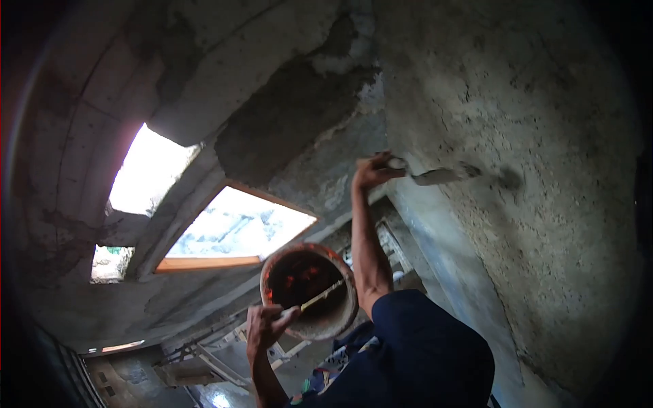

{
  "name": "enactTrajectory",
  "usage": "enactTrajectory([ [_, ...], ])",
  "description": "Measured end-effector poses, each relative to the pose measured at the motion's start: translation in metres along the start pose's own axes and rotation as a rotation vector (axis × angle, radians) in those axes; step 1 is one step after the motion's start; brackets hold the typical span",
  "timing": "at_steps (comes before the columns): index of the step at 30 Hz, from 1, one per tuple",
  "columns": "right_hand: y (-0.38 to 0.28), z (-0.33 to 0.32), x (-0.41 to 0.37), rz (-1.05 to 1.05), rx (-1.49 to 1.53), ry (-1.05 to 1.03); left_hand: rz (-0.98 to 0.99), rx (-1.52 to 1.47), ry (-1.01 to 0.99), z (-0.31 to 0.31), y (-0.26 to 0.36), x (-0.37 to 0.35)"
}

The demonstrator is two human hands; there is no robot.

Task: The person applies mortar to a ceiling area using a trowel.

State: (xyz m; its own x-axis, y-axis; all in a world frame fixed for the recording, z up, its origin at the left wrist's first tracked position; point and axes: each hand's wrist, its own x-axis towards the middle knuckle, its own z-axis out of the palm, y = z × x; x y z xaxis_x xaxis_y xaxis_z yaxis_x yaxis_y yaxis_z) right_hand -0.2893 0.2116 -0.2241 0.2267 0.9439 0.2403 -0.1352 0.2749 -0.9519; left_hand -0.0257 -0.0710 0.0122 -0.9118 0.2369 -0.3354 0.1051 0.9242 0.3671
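Observation:
My right hand (376, 170) is raised high and closed round the handle of a trowel (435, 177). The trowel's narrow blade points right, with a lump of grey mortar (469, 169) at its tip, close to the rough wall (544, 204). Lower down, my left hand (266, 325) is wrapped round the pale handle (321, 296) of a round bucket (345, 309). Mortar smears coat the bucket's reddish rim, and its mouth faces me. The inside is dark with a few orange patches.
Patchy grey plaster covers the surface at the left, with a darker damp area (286, 122). A wood-framed window (238, 224) and a bright opening (151, 170) sit in it. Wooden scaffold pieces (221, 364) show below. A bluish-white band (449, 265) runs along the wall.

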Motion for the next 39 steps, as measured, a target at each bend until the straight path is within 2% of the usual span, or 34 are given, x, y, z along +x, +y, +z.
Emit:
enactTrajectory([
  [1, 0.015, 0.026, -0.029, -0.039, -0.213, -0.070, -0.055, -0.009, -0.047, -0.003, -0.002, -0.002],
  [2, 0.026, 0.058, -0.063, -0.089, -0.172, -0.160, -0.113, -0.026, -0.097, -0.003, -0.002, -0.005],
  [3, 0.076, 0.090, -0.115, -0.213, -0.355, -0.460, -0.099, -0.047, -0.082, -0.003, 0.000, -0.008],
  [5, -0.036, 0.090, -0.089, 0.564, -0.081, -0.994, -0.122, -0.045, -0.081, 0.002, -0.004, -0.010],
  [8, -0.018, 0.098, -0.109, 0.505, 0.090, -0.975, -0.111, -0.046, -0.015, 0.005, -0.011, -0.012],
  [9, -0.025, 0.084, -0.104, 0.386, 0.054, -0.888, -0.161, -0.076, -0.023, 0.004, -0.007, -0.011],
  [10, -0.009, 0.076, -0.099, 0.385, 0.046, -0.891, -0.211, -0.109, -0.030, 0.003, -0.004, -0.008],
  [12, 0.023, 0.062, -0.082, 0.444, 0.259, -0.933, -0.222, -0.132, -0.046, 0.004, -0.003, -0.004],
  [14, 0.043, 0.040, -0.050, 1.004, 0.226, -1.046, -0.237, -0.212, -0.009, 0.012, -0.005, -0.002],
  [15, 0.046, 0.034, -0.038, 1.179, 0.251, -0.966, -0.238, -0.210, -0.020, 0.015, -0.006, -0.002],
  [16, 0.055, 0.035, -0.026, 1.176, 0.250, -0.961, -0.253, -0.205, -0.032, 0.017, -0.006, 0.001],
  [18, 0.063, 0.036, -0.014, 1.459, 0.333, -0.946, -0.275, -0.201, -0.041, 0.019, -0.004, 0.004],
  [19, 0.062, 0.036, -0.012, 1.372, 0.355, -0.978, -0.284, -0.193, -0.065, 0.018, -0.002, 0.006],
  [22, 0.064, 0.045, -0.005, 1.298, 0.323, -1.011, -0.292, -0.180, -0.106, 0.021, -0.005, 0.008],
  [23, 0.064, 0.048, -0.004, 1.298, 0.321, -1.010, -0.289, -0.175, -0.115, 0.024, -0.007, 0.010],
  [25, 0.062, 0.050, -0.006, 1.432, 0.652, -0.800, -0.289, -0.196, -0.104, 0.028, -0.008, 0.010],
  [29, 0.057, 0.058, 0.007, 1.452, 0.599, -0.854, -0.286, -0.225, -0.106, 0.030, -0.006, 0.014],
  [31, 0.064, 0.068, 0.000, 1.514, 0.734, -0.960, -0.301, -0.235, -0.115, 0.028, -0.002, 0.016],
  [34, 0.053, 0.092, -0.008, 1.458, 0.724, -0.968, -0.324, -0.250, -0.118, 0.026, 0.006, 0.020],
  [35, 0.044, 0.099, -0.008, 1.391, 0.581, -0.954, -0.337, -0.257, -0.116, 0.025, 0.007, 0.020],
  [39, 0.018, 0.124, -0.017, 1.454, 0.649, -0.925, -0.336, -0.277, -0.118, 0.032, -0.001, 0.020],
])
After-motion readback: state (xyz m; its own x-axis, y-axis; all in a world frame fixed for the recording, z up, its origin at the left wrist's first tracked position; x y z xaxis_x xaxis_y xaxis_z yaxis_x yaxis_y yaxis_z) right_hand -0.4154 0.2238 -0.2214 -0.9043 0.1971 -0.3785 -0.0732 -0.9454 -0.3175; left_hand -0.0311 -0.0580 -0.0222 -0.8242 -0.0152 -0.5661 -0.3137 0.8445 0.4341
